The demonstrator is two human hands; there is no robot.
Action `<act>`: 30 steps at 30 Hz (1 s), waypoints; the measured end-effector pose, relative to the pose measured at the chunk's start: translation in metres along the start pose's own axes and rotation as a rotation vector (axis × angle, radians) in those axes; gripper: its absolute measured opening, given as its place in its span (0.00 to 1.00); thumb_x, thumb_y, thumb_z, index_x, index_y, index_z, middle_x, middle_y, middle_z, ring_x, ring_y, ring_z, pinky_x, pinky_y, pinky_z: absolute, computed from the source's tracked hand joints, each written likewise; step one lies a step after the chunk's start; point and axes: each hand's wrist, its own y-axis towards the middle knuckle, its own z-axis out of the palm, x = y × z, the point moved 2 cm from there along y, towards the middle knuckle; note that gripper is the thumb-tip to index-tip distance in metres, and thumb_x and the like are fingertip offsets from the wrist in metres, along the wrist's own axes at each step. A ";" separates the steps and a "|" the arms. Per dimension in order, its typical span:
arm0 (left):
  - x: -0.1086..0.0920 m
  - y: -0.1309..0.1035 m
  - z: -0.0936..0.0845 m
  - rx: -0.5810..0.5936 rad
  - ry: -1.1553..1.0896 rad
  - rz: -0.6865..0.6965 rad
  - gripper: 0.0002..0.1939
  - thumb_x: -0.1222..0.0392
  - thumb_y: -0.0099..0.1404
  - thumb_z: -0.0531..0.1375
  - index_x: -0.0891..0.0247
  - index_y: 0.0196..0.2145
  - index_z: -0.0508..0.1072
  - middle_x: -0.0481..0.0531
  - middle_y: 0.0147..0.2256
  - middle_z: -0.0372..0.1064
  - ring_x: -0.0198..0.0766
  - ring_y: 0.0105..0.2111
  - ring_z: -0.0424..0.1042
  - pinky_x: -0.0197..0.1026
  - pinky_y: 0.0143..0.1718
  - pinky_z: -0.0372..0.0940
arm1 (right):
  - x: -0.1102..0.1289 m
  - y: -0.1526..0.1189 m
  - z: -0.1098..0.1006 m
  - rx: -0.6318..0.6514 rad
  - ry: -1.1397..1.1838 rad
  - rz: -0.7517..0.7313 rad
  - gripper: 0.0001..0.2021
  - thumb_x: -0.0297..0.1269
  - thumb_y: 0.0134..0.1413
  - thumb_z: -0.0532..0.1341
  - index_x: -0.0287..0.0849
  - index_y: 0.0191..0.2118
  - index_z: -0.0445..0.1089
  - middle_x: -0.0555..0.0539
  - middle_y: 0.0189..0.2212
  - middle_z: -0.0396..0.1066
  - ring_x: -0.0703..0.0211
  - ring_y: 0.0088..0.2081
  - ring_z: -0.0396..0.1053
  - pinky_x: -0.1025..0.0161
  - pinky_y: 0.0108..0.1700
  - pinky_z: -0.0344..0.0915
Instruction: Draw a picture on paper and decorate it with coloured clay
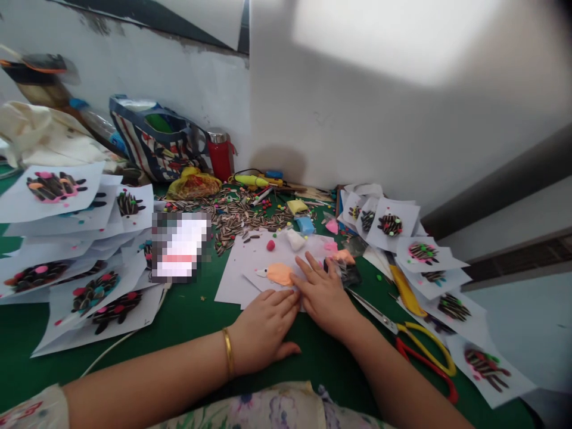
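Observation:
A flattened piece of orange clay [279, 274] with a white pointed snout and a dark eye lies on white paper [232, 280] in front of me. My left hand [267, 322] rests palm down at the paper's near edge, fingers stretched out by the clay's lower side. From the right, my right hand [325, 295] lies with fingers spread, its thumb side touching the clay's right end. Neither hand grips anything. Beyond the clay sit a small red ball [270, 245] and a white lump of clay [295, 240].
Striped sunflower seeds [241, 214] are heaped behind the paper, near blue clay [305, 225] and yellow clay [297, 207]. Scissors [402, 328] lie at right. Seed-decorated papers are stacked left [93, 232] and right [451, 274]. A pixelated phone-like object [181, 247] stands left.

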 end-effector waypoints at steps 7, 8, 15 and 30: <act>0.000 0.000 0.000 0.022 0.014 0.000 0.40 0.38 0.63 0.57 0.70 0.62 0.59 0.65 0.61 0.59 0.52 0.62 0.57 0.53 0.59 0.52 | -0.004 -0.006 -0.008 0.065 -0.038 -0.040 0.24 0.28 0.57 0.54 0.48 0.59 0.65 0.43 0.67 0.49 0.45 0.69 0.39 0.34 0.65 0.33; 0.000 0.000 0.000 0.025 0.016 -0.003 0.40 0.38 0.63 0.57 0.70 0.62 0.59 0.65 0.61 0.59 0.52 0.62 0.57 0.53 0.59 0.52 | -0.005 -0.008 -0.009 0.084 -0.043 -0.051 0.24 0.28 0.58 0.54 0.49 0.60 0.64 0.43 0.67 0.50 0.45 0.69 0.40 0.34 0.65 0.33; 0.000 -0.001 0.000 0.010 -0.006 -0.005 0.39 0.39 0.63 0.57 0.68 0.63 0.58 0.63 0.62 0.59 0.51 0.62 0.57 0.52 0.59 0.52 | -0.011 -0.013 -0.009 0.113 -0.042 -0.063 0.26 0.27 0.59 0.53 0.53 0.62 0.61 0.44 0.69 0.45 0.44 0.69 0.38 0.33 0.64 0.35; -0.001 0.001 -0.003 0.047 -0.004 -0.027 0.40 0.40 0.61 0.60 0.70 0.62 0.59 0.65 0.60 0.60 0.55 0.61 0.57 0.54 0.60 0.53 | -0.010 -0.008 -0.010 0.096 -0.008 -0.083 0.26 0.25 0.59 0.53 0.57 0.61 0.62 0.46 0.68 0.47 0.44 0.69 0.40 0.32 0.64 0.35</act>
